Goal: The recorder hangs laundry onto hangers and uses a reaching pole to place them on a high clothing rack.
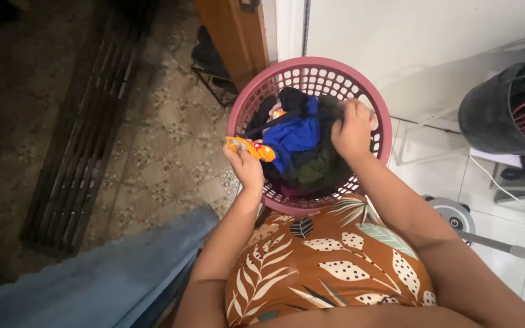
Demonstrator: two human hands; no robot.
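Note:
A pink perforated laundry basket (372,103) sits in front of me, full of clothes. A blue garment (296,135) lies on top of dark and green ones. My left hand (245,165) is at the basket's near left rim, closed around a small orange and yellow item (251,148). Inside the basket on the right, my right hand (352,130) has its fingers closed on a dark garment (326,112). My patterned brown top fills the bottom of the view.
A blue cloth (92,279) lies at the lower left over a patterned tile floor. A dark floor grate (80,146) runs along the left. At the right stand a black bucket of hangers (505,109) and a fan base (454,215) on white tiles.

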